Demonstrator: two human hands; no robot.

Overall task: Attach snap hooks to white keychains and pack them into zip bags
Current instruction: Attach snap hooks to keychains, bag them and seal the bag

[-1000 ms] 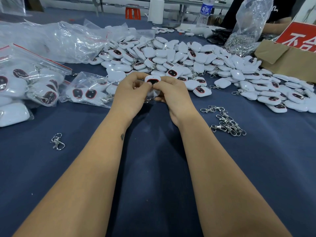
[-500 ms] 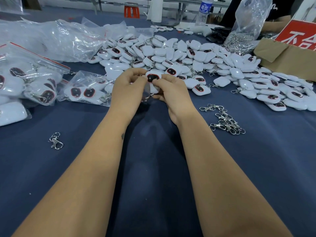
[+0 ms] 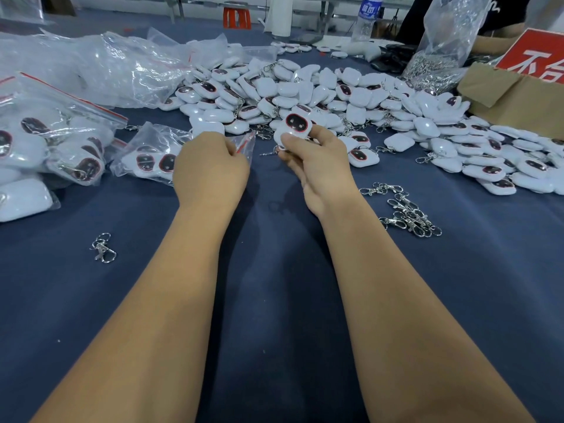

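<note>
At frame centre the right hand [image 3: 317, 160] grips a white keychain [image 3: 294, 129] while the left hand [image 3: 210, 169] pinches a zip bag [image 3: 152, 151] on the tabletop [image 3: 274, 300]

Both forearms reach fwd over the blue table [image 3: 274, 300]. Left hand [image 3: 210, 169] fingers curled, knuckles up, pinching zip bag [image 3: 244, 145]. Right hand [image 3: 317, 160] just beside, grips white keychain [image 3: 294, 128] btwn thumb & fingers.

- dark blue cloth-covered table [image 3: 274, 300] fills the view
- orange stool [image 3: 236, 18] on pale floor behind
- metal table legs [image 3: 326, 10] at the back
- cardboard box [image 3: 512, 96] far right, red sign [image 3: 537, 61] on it
</note>
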